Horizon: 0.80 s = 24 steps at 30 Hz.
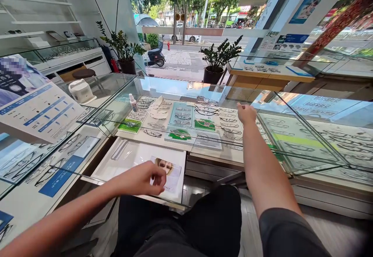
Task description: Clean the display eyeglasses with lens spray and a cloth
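My left hand (148, 177) hovers above the white pull-out shelf (136, 152), its fingers loosely curled and the thumb apart; nothing shows in it. Just beyond its fingertips, under clear glass or plastic, lies a card with a sunglasses photo (169, 171). My right arm stretches forward over the glass display case. At its far side, my right hand (247, 114) is closed, fingers drawn together; whatever they hold, if anything, is too small to make out. Left of that hand are rows of eyeglasses (229, 119), a light cloth (158, 111) and a white spray bottle (133, 103).
Glass edges surround the counter. More frames (346, 142) lie in the right-hand case, and a sign box (43, 109) stands on the left counter. A white device (81, 91) sits behind it. Potted plants (214, 74) stand by the window.
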Motion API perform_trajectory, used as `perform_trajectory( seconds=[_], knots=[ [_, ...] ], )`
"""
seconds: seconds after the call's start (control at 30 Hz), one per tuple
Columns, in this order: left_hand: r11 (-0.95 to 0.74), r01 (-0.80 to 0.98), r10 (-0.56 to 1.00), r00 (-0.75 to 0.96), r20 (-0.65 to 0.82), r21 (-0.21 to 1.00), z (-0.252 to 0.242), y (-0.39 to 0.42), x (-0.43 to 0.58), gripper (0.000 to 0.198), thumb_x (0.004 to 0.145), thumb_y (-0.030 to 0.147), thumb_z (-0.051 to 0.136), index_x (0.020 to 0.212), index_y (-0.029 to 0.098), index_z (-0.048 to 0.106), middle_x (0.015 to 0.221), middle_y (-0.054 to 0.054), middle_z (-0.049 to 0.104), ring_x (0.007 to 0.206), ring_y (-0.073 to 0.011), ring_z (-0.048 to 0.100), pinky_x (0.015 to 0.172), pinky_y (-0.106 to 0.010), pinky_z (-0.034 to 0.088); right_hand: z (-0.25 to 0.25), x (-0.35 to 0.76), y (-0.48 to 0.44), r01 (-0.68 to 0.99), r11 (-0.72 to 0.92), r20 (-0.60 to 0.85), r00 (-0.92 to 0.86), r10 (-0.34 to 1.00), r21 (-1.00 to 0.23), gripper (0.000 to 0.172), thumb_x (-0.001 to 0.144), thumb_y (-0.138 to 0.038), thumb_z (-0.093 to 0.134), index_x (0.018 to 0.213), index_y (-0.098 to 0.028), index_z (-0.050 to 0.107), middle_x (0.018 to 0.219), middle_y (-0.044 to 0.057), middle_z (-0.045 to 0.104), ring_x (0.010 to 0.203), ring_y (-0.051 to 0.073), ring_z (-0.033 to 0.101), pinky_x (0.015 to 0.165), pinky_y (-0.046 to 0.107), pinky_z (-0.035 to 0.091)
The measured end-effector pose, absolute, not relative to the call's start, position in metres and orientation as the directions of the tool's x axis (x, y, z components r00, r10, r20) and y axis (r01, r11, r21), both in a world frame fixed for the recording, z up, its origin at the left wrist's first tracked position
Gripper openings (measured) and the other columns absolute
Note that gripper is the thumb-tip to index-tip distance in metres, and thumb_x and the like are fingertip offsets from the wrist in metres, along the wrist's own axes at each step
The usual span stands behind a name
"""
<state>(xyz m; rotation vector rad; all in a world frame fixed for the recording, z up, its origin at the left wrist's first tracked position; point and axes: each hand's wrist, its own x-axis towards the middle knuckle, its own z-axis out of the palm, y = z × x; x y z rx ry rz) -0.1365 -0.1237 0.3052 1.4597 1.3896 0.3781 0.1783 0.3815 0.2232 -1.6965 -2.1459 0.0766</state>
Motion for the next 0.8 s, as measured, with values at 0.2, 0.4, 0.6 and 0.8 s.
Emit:
perform_trajectory(
  seconds=[0.2,0.4,0.6,0.8],
  knots=[
    [-0.034,0.884,0.956,0.164,-0.242,0.467,0.24,-0.016,-0.162,0.014,0.095,0.023,0.066,0.086,0.021,0.077,0.084,-0.003,0.077,0.076,-0.0191,0.065,0.069,-0.03,0.04,0.204,0.174,0.39,0.939,0.115,0.132,-0.075,0.988,-0.324,0.091,0.108,-0.068,0.03,0.167,0.0,0.044,0.177,0.033,0.037,0.166,0.046,0.033,0.134,0.063,0.028],
    [-0.063,0.951,0.994,0.088,-0.069,0.302,0.186,0.087,-0.178,0.021,0.097,0.019,0.07,0.117,0.016,0.077,0.138,-0.018,0.072,0.128,-0.0339,0.061,0.109,-0.043,0.043,0.203,0.171,0.392,0.95,0.087,0.038,-0.079,0.996,-0.301,0.101,0.104,-0.076,0.029,0.175,-0.003,0.032,0.185,0.029,0.022,0.173,0.046,0.019,0.139,0.065,0.016],
    [-0.112,0.951,0.99,0.131,-0.048,0.288,0.151,0.142,-0.178,0.013,0.092,0.014,0.075,0.101,0.021,0.082,0.144,-0.016,0.07,0.143,-0.0367,0.051,0.117,-0.047,0.036,0.2,0.174,0.395,0.954,0.097,0.071,-0.08,0.994,-0.283,0.098,0.103,-0.077,0.031,0.171,-0.007,0.038,0.182,0.029,0.029,0.17,0.05,0.022,0.136,0.071,0.018],
    [-0.059,0.951,0.997,0.074,-0.037,0.303,0.143,0.157,-0.175,0.02,0.094,0.011,0.069,0.08,0.02,0.08,0.126,-0.018,0.074,0.132,-0.0364,0.054,0.11,-0.047,0.038,0.202,0.172,0.39,0.958,0.088,0.06,-0.074,0.995,-0.272,0.098,0.104,-0.077,0.029,0.172,-0.006,0.036,0.184,0.028,0.027,0.171,0.049,0.021,0.136,0.07,0.017]
  ],
)
